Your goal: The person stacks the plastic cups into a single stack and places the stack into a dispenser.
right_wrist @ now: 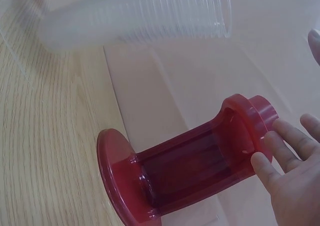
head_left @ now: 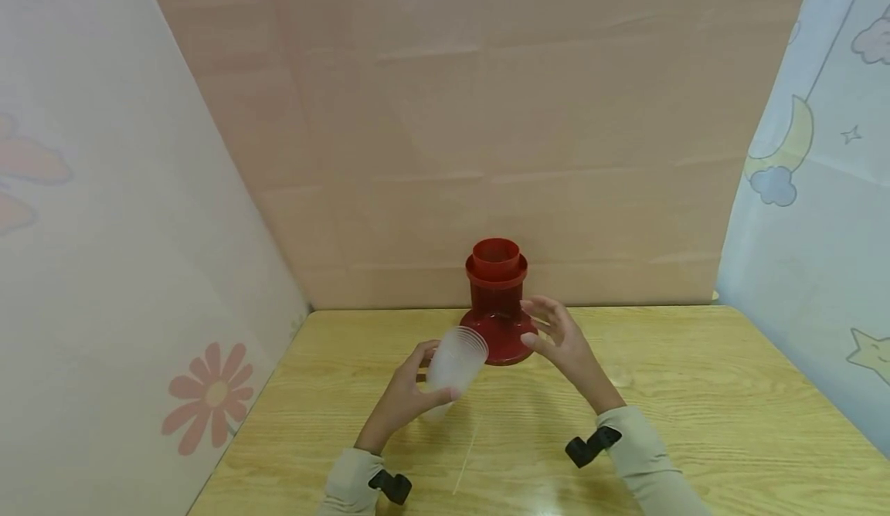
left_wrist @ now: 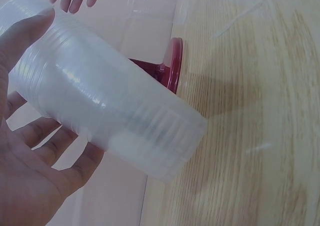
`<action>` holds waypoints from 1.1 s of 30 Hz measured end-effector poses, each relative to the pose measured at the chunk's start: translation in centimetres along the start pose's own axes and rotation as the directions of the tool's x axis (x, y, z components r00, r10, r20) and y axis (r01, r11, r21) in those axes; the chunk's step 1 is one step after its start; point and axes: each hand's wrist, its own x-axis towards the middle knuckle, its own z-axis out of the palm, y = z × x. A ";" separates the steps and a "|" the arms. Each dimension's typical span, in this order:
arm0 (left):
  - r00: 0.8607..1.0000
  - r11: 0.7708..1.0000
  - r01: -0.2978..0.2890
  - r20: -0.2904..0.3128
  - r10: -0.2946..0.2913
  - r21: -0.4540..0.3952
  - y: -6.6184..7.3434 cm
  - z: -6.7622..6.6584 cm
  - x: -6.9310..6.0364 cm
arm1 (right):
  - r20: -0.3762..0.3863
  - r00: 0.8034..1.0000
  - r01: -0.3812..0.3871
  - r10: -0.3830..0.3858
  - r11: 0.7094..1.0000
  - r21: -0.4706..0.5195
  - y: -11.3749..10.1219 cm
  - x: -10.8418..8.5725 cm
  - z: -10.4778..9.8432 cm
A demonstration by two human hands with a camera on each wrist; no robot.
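Note:
My left hand (head_left: 405, 398) grips a stack of clear plastic cups (head_left: 457, 360), thumb on one side and fingers round the other. The stack is tilted above the table, with its ribbed rims up and toward the right. Behind it stands a red plastic cup holder (head_left: 496, 298) with a round base, a hollow column and a ringed top. My right hand (head_left: 568, 350) hovers at the holder's right side, thumb and fingers spread and nothing between them. In the right wrist view its fingertips (right_wrist: 261, 162) overlap the holder's collar; whether they touch it I cannot tell.
A thin pale stick (head_left: 467, 454) lies on the wood-grain table (head_left: 334, 392) in front of the hands. In the left wrist view a faint clear cup (left_wrist: 155, 5) appears beyond the stack. A beige-covered wall (head_left: 389, 215) rises behind the table, with patterned sheets either side.

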 end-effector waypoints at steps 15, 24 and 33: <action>1.000 1.000 0.027 0.003 -0.027 0.010 0.3 0.0 0.0 | -0.027 0.999 0.019 -0.020 0.999 -0.030 0.1 -0.2 -1.4; 1.000 0.999 0.026 0.005 -0.026 0.021 0.1 0.0 0.1 | -0.045 0.998 0.042 -0.043 0.999 -0.023 0.1 -0.3 -2.1; 1.000 1.000 0.020 0.007 -0.020 -0.002 -0.1 0.0 0.1 | -0.056 0.998 0.036 -0.039 0.998 -0.047 0.3 -0.8 -3.3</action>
